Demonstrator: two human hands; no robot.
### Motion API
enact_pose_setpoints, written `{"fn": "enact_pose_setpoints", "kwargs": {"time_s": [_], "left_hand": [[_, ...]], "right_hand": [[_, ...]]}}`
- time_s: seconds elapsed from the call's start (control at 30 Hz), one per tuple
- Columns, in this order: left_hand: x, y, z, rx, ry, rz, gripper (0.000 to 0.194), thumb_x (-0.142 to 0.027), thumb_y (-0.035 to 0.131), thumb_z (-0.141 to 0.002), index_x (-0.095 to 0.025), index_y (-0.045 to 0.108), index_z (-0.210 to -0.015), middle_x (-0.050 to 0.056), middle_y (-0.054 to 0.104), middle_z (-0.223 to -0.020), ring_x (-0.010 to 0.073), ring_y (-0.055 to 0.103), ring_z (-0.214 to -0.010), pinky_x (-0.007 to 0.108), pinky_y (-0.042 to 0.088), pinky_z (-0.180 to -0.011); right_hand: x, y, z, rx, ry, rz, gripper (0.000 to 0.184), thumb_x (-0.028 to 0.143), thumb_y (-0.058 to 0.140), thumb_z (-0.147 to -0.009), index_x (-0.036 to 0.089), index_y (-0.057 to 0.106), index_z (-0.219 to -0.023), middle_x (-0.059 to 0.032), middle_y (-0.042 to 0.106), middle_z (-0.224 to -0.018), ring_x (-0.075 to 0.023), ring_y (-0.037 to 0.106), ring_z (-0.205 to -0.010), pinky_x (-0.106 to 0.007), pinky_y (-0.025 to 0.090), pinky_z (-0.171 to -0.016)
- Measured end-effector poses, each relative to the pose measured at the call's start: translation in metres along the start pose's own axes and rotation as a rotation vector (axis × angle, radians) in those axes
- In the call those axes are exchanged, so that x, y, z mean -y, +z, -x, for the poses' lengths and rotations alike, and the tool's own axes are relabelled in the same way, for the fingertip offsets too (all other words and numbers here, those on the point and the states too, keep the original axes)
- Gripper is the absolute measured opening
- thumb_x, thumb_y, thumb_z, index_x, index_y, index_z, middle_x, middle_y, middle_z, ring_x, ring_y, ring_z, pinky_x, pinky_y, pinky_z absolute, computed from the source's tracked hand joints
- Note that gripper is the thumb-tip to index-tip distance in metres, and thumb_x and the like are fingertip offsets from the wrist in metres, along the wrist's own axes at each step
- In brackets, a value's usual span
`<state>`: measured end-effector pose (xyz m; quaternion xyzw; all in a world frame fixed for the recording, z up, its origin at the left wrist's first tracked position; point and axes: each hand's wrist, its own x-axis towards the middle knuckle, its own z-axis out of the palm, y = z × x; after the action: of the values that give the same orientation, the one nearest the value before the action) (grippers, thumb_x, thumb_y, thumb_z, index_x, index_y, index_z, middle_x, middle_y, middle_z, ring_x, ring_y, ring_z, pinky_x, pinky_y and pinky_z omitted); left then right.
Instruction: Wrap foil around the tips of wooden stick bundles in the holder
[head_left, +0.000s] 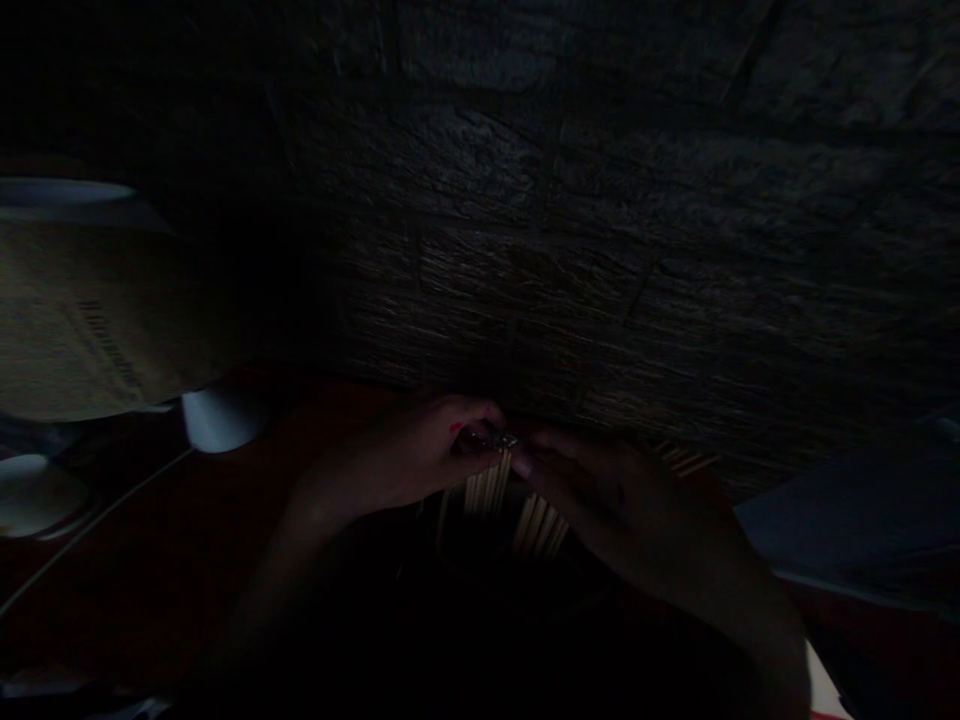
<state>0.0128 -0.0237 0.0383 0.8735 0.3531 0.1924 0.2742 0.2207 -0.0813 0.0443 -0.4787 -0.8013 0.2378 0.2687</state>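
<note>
My left hand (431, 440) reaches in from the lower left, its fingers curled closed around a small shiny thing (506, 440) whose kind is too dark to tell. A red mark shows on that hand near the index finger. From the other side my right hand (600, 485) comes in, thumb and fingers pinched together at the same shiny thing. Just below the fingertips is a row of thin wooden sticks (487, 492) side by side. A second group of sticks (538, 525) lies beside my right thumb. How the sticks join, if at all, is hidden in shadow.
A dark brick-patterned wall (480, 220) rises close behind my hands. More thin sticks (684, 458) lie beyond my right hand. To the left stand a brown printed bag (97, 310), a white cup-like object (221, 420) and a cable (97, 520). A bluish box-like shape (847, 510) is at right.
</note>
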Motion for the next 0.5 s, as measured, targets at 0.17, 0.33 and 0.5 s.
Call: {"fn": "enact_pose_setpoints", "kwargs": {"time_s": [0.17,0.33,0.5], "left_hand": [[0.0045,0.0019,0.0007,-0.017,0.047,0.021,0.020,-0.032,0.060,-0.092,-0.020,0.070,-0.104,0.003,0.076,-0.090,0.0162,0.070,-0.078,0.025,0.051,-0.069],[0.0066,0.0043,0.0007,-0.030,0.052,0.063,0.019,-0.032,0.061,-0.092,-0.020,0.070,-0.103,0.003,0.076,-0.093,0.0164,0.070,-0.080,0.025,0.052,-0.070],[0.0052,0.0042,0.0006,0.002,0.027,0.062,0.017,-0.029,0.060,-0.093,-0.020,0.069,-0.104,0.001,0.075,-0.097,0.0162,0.070,-0.087,0.025,0.051,-0.075]], "right_hand": [[-0.0005,0.0006,-0.0015,0.023,0.005,-0.030,0.026,0.040,0.050,-0.099,0.029,0.070,-0.111,0.0008,0.076,-0.108,-0.0179,0.070,-0.104,-0.029,0.055,-0.086],[0.0002,0.0005,-0.0020,0.026,-0.003,-0.036,0.027,0.039,0.050,-0.099,0.031,0.069,-0.117,0.0010,0.075,-0.109,-0.0181,0.069,-0.106,-0.030,0.054,-0.089],[0.0002,0.0007,-0.0015,0.027,0.005,-0.044,0.027,0.038,0.052,-0.099,0.031,0.069,-0.119,0.0014,0.075,-0.113,-0.0183,0.068,-0.109,-0.030,0.054,-0.091]]}}
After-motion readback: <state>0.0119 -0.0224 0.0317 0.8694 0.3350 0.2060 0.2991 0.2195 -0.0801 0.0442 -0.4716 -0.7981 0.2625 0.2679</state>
